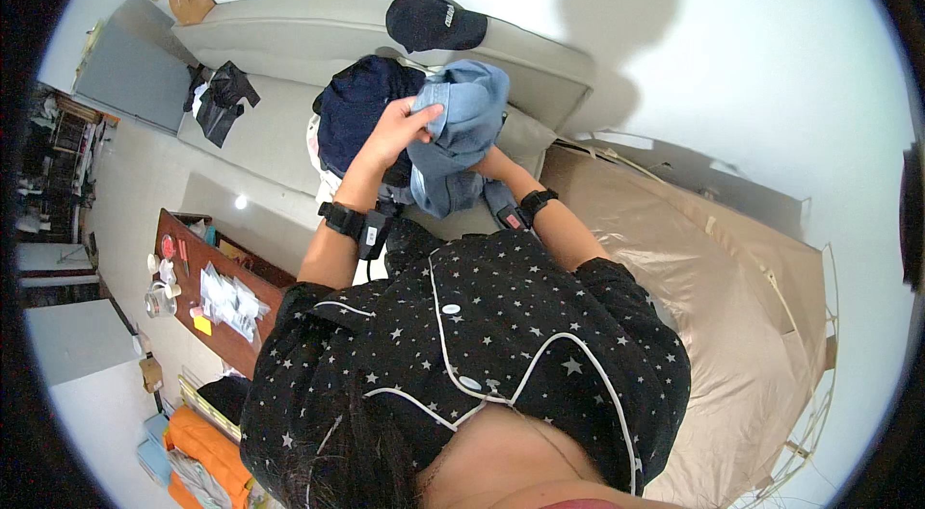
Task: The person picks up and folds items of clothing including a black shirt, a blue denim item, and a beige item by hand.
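Observation:
A light blue denim garment [470, 112] is held up in front of me, bunched, over the sofa seat. My left hand [399, 130] grips its hemmed edge, thumb on top. My right hand [493, 164] is at its lower right side, the fingers hidden behind or inside the cloth, so its grip does not show. Beside the denim, a dark navy garment [361, 112] lies heaped on the sofa, with white cloth partly under it.
A black cap [436, 23] rests on the backrest of the grey sofa [289, 29]. Black plastic bags [225, 101] lie on the seat. A wooden table [238, 349] with plastic packets and a glass jug [160, 299] stands to the left; a beige fabric cover [694, 270] spreads at right.

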A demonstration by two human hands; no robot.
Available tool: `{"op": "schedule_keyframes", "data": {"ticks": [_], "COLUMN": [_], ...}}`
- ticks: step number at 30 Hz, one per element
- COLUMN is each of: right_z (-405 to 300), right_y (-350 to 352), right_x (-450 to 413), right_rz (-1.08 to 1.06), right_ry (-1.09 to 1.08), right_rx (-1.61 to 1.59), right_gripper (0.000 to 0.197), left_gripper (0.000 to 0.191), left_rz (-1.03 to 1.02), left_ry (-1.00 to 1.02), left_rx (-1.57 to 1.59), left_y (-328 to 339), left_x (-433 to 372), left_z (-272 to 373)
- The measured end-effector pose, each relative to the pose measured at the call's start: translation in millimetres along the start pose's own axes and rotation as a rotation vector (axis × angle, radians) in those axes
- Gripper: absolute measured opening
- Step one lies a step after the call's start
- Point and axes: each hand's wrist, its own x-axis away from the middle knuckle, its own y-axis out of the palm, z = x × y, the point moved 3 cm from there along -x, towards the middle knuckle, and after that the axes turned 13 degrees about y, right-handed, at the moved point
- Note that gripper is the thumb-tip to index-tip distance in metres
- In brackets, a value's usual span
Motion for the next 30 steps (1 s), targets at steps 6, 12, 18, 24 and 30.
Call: {"op": "schedule_keyframes", "data": {"ticks": [6, 12, 18, 24, 30], "right_z": [48.9, 78.0, -52.4, -96.7, -75.5], "right_y": [-6.4, -53.0, -66.4, -50.0, -52.1], "right_x": [21.5, 9.5, -9.3, -19.4, -17.0], "right_rz": [0.037, 0.339, 0.339, 0.075, 0.166], "right_ry": [0.242, 0.539, 0.036, -0.004, 0.122], "right_rx": [0.301, 0.471, -0.267, -0.580, -0.649], "right_gripper": [0.034, 0.019, 0.035, 0.040, 0.029], "left_gripper": [0.009, 0.009, 0.015, 0.024, 0.030], "left_rz": [0.302, 0.626, 0.196, -0.155, -0.026], "left_ry": [0.223, 0.117, -0.045, 0.272, 0.268], "left_rx": [-0.018, 0.076, 0.079, -0.618, -0.426], "left_y": [-15.1, -40.5, -37.5, -8.1, -9.4], "left_x": [-2.9, -7.9, -12.2, -11.3, 0.1], "left_z": [56.6, 33.9, -14.1, -33.3, -73.1]}}
